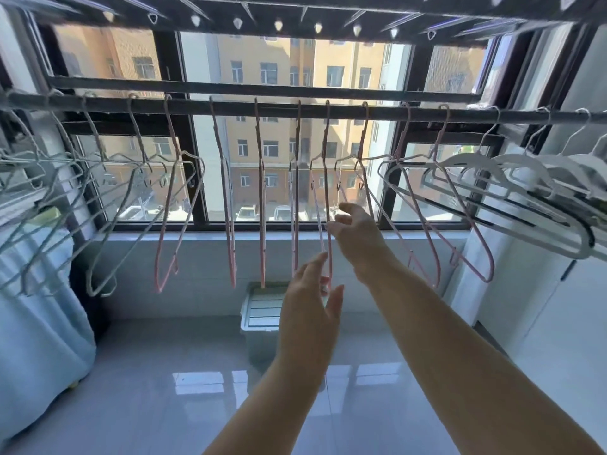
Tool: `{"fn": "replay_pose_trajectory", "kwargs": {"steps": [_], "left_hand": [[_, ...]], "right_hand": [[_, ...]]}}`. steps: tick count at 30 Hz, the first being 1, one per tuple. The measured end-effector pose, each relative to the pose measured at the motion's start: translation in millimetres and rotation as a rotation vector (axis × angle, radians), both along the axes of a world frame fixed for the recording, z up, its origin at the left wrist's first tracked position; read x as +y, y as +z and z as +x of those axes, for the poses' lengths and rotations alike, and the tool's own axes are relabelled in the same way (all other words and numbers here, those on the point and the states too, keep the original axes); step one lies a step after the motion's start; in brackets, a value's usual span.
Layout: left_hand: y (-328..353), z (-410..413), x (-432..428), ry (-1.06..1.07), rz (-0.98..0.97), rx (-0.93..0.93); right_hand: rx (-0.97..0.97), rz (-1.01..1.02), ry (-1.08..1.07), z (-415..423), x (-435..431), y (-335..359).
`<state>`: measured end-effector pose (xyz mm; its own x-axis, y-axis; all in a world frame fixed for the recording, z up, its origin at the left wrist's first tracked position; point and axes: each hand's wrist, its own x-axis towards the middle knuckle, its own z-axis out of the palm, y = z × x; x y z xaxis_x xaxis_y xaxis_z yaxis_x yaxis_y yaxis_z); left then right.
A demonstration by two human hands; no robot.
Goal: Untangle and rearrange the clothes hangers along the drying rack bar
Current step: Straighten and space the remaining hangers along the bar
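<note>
Both hands are loose-fingered and grip nothing. The left hand point(310, 297) brackets the bottom of a pink hanger point(327, 192), and the right hand point(356, 234) is at its side. Mid-bar point(230, 106), the pink ones hang evenly spaced. The grey hangers point(108, 224) at left and the white hangers point(525, 178) at right overlap, so they probably remain to be sorted.

Pink hangers point(261, 205) are hanging along the middle of the bar point(279, 108), with grey hangers point(108, 205) crowding its left end and white hangers point(525, 188) bunching at its right end. Below the bar's middle, the left hand point(308, 300) is reaching with straight fingers to the lower tip of one pink hanger point(326, 178). The right hand point(358, 234), fingers loosely bent, is hovering just beside that hanger, nearer the bar.
</note>
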<state>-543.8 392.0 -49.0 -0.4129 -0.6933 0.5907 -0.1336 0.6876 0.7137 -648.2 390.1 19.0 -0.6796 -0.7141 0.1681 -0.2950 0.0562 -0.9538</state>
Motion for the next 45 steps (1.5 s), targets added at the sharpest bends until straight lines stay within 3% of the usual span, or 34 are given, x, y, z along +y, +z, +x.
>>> {"fn": "replay_pose_trajectory", "kwargs": {"steps": [4,12,27,32,37,45], "left_hand": [[-6,-7,-5,-0.020,0.035,-0.139],[-5,-16,-9,-0.020,-0.056,-0.113],[1,-34,-10,-0.094,-0.095,-0.105],[-2,-34,-10,-0.106,-0.081,-0.145],[-7,-31,-11,-0.136,0.012,-0.142],[-7,-35,-8,-0.198,0.083,-0.108]], "right_hand": [[-0.256,-0.029,0.095,-1,-8,-9],[-0.278,-0.128,-0.036,-9,-13,-14],[-0.442,-0.228,-0.010,-23,0,-4],[-0.307,-0.159,0.014,-19,12,-2],[0.294,0.089,-0.100,-16,38,3],[0.251,0.084,-0.037,-15,32,-6]]}}
